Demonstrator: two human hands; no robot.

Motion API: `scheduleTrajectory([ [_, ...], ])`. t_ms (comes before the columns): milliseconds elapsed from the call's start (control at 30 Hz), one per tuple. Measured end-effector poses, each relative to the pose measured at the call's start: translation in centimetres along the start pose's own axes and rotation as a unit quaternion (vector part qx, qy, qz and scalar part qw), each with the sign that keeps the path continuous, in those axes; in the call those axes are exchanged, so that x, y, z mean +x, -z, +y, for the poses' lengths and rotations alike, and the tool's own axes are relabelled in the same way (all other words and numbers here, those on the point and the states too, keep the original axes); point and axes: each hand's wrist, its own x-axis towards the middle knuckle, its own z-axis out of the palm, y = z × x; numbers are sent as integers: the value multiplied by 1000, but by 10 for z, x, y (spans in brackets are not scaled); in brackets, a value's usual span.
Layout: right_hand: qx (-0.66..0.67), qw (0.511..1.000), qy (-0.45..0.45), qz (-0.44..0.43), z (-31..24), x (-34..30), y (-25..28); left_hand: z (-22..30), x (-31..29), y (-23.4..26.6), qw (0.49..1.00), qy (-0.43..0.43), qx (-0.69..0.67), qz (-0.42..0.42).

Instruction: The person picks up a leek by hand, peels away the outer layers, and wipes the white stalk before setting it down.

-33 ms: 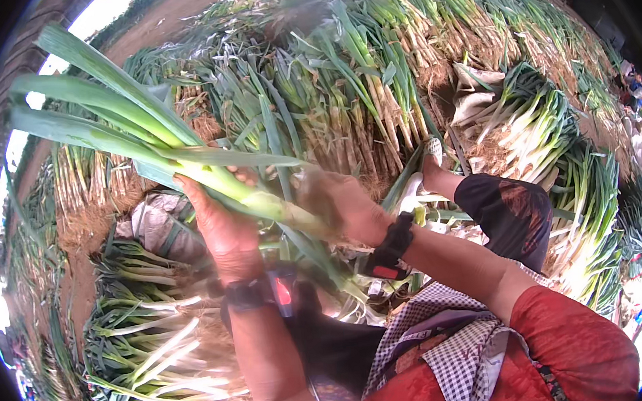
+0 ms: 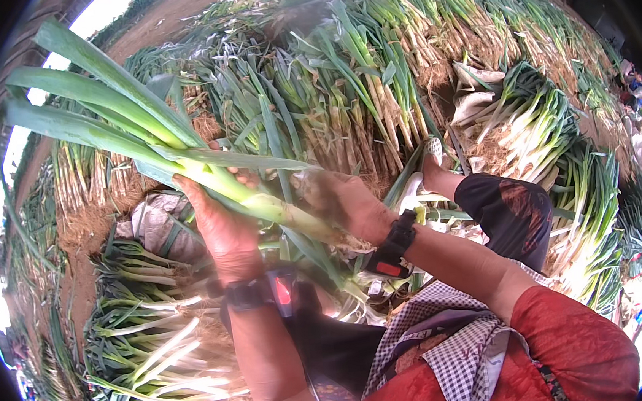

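Note:
My left hand is wrapped round the pale stalk of a large leek. Its broad green leaves fan out to the upper left, and its whitish root end points down to the right. One outer leaf is bent back along the stalk toward my right hand. The fingers of that hand are curled and blurred at the leaf's end, beside the lower stalk, and seem to grip it. Below the held leek, loose leaves and a pale stalk lie between my legs.
Peeled leeks with pale stalks lie piled at my left, others at my right. Rows of unpeeled leeks with soil on them spread ahead. A pale sack sits left of my left hand. My bare foot rests ahead right.
The right hand has shifted slightly right, and more of the leek's root end now shows below it. The leek's leaf tips have moved a little left; the left hand keeps its grip.

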Motion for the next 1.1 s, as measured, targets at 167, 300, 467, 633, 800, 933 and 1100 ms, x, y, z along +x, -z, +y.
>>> scheduleTrajectory([
  [167,-360,931,65,2,-16,7,84,-7,1,-8,999,25,35,8],
  [300,-685,593,400,-139,-18,-20,144,-10,4,3,982,-29,154,102],
  [467,-899,413,106,-97,-5,-34,261,-24,10,13,921,-78,332,188],
  [633,-933,247,-248,-87,-19,-71,309,2,10,1,944,-107,279,138],
  [800,-657,722,19,-217,-2,-24,189,-3,14,16,980,-76,159,93],
  [933,-588,762,99,-255,20,-33,97,-13,11,13,997,-13,67,41],
  [1100,-589,755,254,-134,47,-36,79,-37,4,3,986,-53,124,101],
])
